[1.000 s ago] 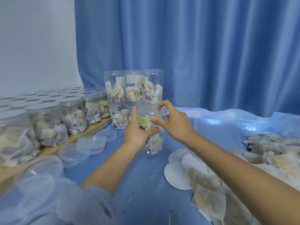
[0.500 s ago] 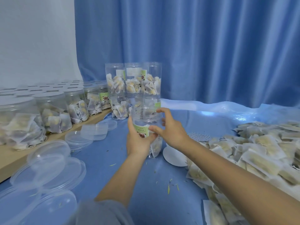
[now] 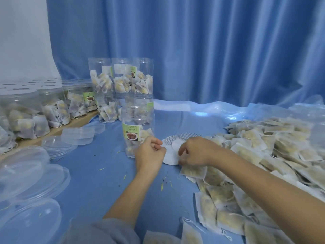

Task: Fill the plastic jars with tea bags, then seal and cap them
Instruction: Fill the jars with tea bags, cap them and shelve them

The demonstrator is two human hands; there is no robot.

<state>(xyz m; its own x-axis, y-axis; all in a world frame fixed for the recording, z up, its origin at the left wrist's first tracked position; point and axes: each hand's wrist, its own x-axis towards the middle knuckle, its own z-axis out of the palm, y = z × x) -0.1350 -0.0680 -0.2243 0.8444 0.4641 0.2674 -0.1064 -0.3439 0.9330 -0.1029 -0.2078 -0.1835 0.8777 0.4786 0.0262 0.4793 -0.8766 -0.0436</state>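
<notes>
A clear plastic jar (image 3: 137, 127) with a green label stands uncapped on the blue cloth, partly filled with tea bags. Just to its right lie white round seal discs (image 3: 169, 155), some showing a printed side. My left hand (image 3: 150, 154) is low beside the jar's base, fingers curled at the left edge of the top disc. My right hand (image 3: 196, 152) reaches down onto the same disc, with thumb and fingertips pinching its right side. A large heap of loose tea bags (image 3: 263, 152) spreads under and beyond my right forearm.
Filled uncapped jars (image 3: 121, 81) are stacked behind the open jar. Capped jars (image 3: 52, 106) line a wooden board (image 3: 58, 130) at left. Loose clear lids (image 3: 79, 136) and larger ones (image 3: 26, 175) lie at front left. A blue curtain hangs behind.
Both hands have let go of the jar, which now stands on the cloth. They have dropped to the right onto the seal discs. The view has tilted down.
</notes>
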